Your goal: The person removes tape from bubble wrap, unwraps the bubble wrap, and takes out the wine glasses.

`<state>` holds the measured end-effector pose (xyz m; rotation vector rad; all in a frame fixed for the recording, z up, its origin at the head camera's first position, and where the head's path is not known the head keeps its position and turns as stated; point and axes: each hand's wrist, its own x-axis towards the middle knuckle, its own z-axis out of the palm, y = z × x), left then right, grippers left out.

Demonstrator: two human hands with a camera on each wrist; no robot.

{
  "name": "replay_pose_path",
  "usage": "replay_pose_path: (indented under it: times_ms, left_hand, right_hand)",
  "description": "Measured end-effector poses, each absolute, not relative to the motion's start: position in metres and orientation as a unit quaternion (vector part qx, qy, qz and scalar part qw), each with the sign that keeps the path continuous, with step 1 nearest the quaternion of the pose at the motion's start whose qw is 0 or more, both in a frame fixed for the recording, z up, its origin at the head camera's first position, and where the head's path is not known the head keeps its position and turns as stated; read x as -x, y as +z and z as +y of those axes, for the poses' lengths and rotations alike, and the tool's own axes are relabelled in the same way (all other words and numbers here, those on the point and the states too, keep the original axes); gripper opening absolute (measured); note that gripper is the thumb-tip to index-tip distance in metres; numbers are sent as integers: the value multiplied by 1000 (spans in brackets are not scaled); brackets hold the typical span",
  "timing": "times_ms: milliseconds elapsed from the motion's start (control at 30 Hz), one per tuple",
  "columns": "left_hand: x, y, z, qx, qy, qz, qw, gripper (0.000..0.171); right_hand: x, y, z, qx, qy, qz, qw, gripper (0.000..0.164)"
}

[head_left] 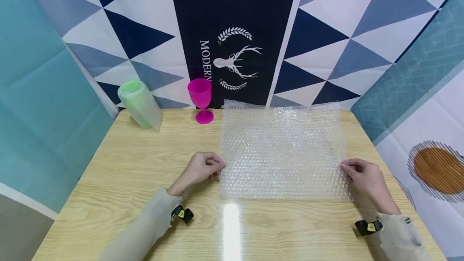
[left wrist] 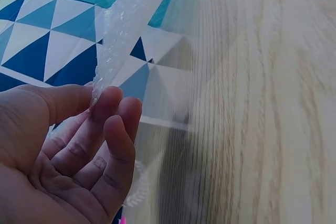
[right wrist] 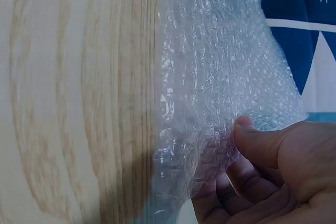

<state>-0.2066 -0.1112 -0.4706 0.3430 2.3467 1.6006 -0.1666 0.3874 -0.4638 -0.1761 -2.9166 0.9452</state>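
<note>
A clear sheet of bubble wrap point(head_left: 282, 152) is spread out over the right half of the wooden table. Its left edge is pinched between thumb and fingers of my left hand point(head_left: 204, 167); the left wrist view shows that hand point(left wrist: 79, 150) with the edge of the wrap point(left wrist: 113, 40) rising from the pinch. On the opposite side my right hand point(head_left: 366, 178) pinches the right edge. Up close in the right wrist view, the thumb of this hand point(right wrist: 283, 166) presses on the bubbled surface point(right wrist: 210, 77), the fingers curled beneath.
A magenta goblet point(head_left: 200, 96) stands upright at the table's back edge. Left of it is a green cylindrical thing point(head_left: 139, 104) wrapped in bubble wrap. Behind the wooden table point(head_left: 145, 164) hangs a patterned cloth point(head_left: 145, 23).
</note>
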Motion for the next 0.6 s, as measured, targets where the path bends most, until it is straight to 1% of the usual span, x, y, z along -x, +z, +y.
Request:
replay_pose_path:
  times_ms: [133,300,600]
  left_hand:
    - [209,-471,-105,-111,561,807,146,14]
    - [213,-473,-99,-107,569,803,140,14]
    - [216,-482,-98,-109,567,802,150,14]
  right_hand:
    - [168,-465,393,65,311,-948,33,39]
    - [171,-466,396,75,308,-948,31,39]
    - [176,-471,401,75,299,-951,32,41]
